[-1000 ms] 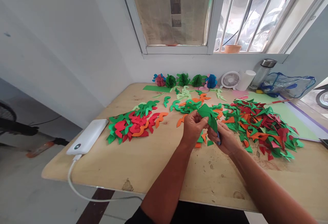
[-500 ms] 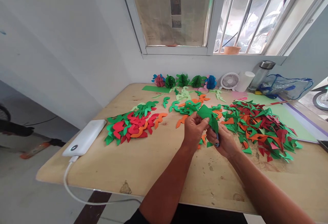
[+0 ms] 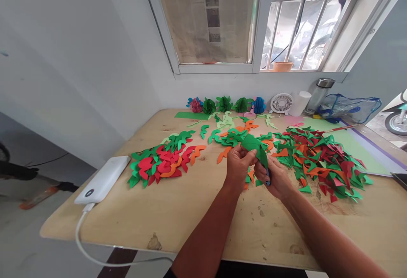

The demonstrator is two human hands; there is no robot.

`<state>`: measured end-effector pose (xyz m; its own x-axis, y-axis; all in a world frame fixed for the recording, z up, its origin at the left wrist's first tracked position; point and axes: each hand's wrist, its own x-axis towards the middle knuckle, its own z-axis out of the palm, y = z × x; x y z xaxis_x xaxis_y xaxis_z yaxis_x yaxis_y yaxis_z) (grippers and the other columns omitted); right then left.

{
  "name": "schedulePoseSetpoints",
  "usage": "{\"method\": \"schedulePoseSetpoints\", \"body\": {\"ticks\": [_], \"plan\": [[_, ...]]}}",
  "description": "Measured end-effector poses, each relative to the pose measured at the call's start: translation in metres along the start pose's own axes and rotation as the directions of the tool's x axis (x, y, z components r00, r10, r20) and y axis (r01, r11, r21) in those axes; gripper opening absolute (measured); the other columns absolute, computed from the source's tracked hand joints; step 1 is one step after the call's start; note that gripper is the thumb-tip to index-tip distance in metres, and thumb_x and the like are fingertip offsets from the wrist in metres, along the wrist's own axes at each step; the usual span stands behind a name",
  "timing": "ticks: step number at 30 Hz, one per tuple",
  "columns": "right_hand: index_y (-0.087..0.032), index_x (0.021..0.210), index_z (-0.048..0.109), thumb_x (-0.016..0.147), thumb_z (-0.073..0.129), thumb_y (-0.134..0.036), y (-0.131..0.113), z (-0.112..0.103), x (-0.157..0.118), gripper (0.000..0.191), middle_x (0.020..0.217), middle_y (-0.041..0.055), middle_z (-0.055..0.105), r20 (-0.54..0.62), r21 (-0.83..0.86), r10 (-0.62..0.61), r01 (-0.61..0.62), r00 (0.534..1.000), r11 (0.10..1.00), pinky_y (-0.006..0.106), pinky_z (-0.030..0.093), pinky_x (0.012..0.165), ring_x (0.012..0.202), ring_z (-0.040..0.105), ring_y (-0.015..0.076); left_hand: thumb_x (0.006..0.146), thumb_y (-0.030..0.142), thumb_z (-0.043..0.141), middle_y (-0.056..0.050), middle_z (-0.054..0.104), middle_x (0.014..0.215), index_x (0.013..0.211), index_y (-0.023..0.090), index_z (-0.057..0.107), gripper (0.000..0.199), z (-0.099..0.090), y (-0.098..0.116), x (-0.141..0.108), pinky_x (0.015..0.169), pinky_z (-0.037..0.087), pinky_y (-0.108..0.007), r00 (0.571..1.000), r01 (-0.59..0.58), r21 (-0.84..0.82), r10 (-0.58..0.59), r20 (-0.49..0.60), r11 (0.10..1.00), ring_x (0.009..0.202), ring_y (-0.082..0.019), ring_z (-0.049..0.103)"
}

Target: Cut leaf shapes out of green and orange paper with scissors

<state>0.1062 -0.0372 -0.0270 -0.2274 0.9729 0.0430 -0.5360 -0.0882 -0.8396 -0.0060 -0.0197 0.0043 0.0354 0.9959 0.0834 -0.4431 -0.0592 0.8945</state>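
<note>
My left hand (image 3: 239, 163) pinches a folded piece of green paper (image 3: 252, 143) between thumb and fingers, above the middle of the table. My right hand (image 3: 276, 175) is closed round what appear to be scissors; only a bit of the blue-grey handle (image 3: 268, 178) shows, and the blades are hidden behind the paper. A strip of the green paper hangs down at the right, against the fingers of that hand. Below and behind the hands lie green and orange paper cut-outs (image 3: 233, 137).
Red, green and orange curved cut-outs (image 3: 165, 159) lie at left, a large heap of paper scraps (image 3: 324, 159) at right. A white power bank (image 3: 103, 179) with a cable lies near the left edge. Paper honeycomb figures (image 3: 224, 104), a small fan (image 3: 281, 103) and a bottle (image 3: 319, 95) line the wall.
The camera view has shifted slightly, with the table a little lower in the picture. Both hands keep their hold, and the green paper is turned slightly.
</note>
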Motion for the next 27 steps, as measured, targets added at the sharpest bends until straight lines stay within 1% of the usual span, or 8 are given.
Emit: {"method": "schedulePoseSetpoints", "body": {"ticks": [7, 13, 20, 27], "plan": [[-0.018, 0.07, 0.05, 0.081, 0.067, -0.047, -0.0003, -0.0012, 0.0, 0.035, 0.052, -0.0067, 0.035, 0.003, -0.015, 0.008, -0.008, 1.0, 1.0, 0.019, 0.014, 0.037, 0.041, 0.02, 0.005, 0.063, 0.026, 0.07, 0.004, 0.051, 0.049, 0.06, 0.017, 0.054, 0.018, -0.0003, -0.0002, 0.0006, 0.051, 0.033, -0.023, 1.0, 0.015, -0.004, -0.015, 0.003, 1.0, 0.047, -0.008, 0.042], [-0.018, 0.069, 0.049, 0.081, 0.067, -0.048, -0.0002, -0.0016, 0.0005, 0.037, 0.051, -0.0072, 0.033, 0.003, -0.019, 0.019, -0.019, 1.0, 1.0, 0.019, 0.013, 0.037, 0.041, 0.019, 0.0046, 0.063, 0.025, 0.068, 0.005, 0.049, 0.047, 0.061, 0.017, 0.053, 0.017, 0.0001, 0.0003, 0.0006, 0.051, 0.034, -0.023, 1.0, 0.025, -0.023, -0.025, 0.005, 0.999, 0.047, -0.008, 0.042], [-0.018, 0.068, 0.05, 0.079, 0.071, -0.042, 0.0004, -0.0006, 0.0004, 0.033, 0.049, -0.0076, 0.033, -0.032, -0.011, 0.012, -0.012, 0.999, 1.0, 0.019, 0.013, 0.036, 0.039, 0.019, 0.0044, 0.064, 0.022, 0.066, 0.004, 0.051, 0.047, 0.061, 0.017, 0.054, 0.014, -0.0003, -0.0014, 0.0012, 0.051, 0.034, -0.022, 1.0, 0.017, -0.008, -0.017, 0.018, 1.0, 0.047, -0.007, 0.043], [-0.018, 0.068, 0.05, 0.078, 0.071, -0.048, -0.0007, -0.0011, 0.0001, 0.037, 0.051, -0.0073, 0.034, -0.037, -0.03, 0.012, -0.013, 0.999, 0.999, 0.02, 0.012, 0.036, 0.04, 0.019, 0.0044, 0.062, 0.024, 0.068, 0.004, 0.051, 0.048, 0.061, 0.017, 0.056, 0.014, -0.0036, -0.0017, 0.003, 0.052, 0.035, -0.023, 0.999, 0.027, 0.016, -0.027, 0.022, 1.0, 0.047, -0.008, 0.044]]}}
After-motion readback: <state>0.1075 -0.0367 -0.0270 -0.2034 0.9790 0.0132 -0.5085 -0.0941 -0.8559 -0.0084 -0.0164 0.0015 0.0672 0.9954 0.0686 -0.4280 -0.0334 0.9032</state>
